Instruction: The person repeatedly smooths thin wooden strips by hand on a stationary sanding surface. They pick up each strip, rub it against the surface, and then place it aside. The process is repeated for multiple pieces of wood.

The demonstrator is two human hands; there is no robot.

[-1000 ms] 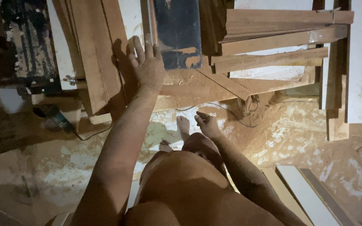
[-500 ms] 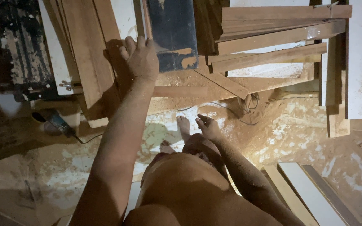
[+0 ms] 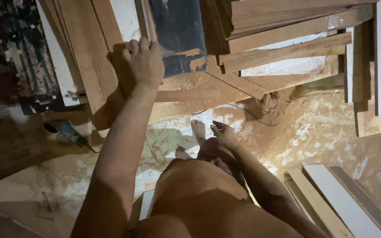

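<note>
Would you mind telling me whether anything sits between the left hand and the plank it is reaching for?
Nothing visible does. The left hand already rests on the upright brown plank, fingers curled at its edge beside the dark blue board. The right hand hangs free, low over the sawdust floor.

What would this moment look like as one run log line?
left hand: grip closed on edge of leaning wooden board | right hand: empty, loosely open, low by the leg | floor: sawdust | power tool: lying left
</note>
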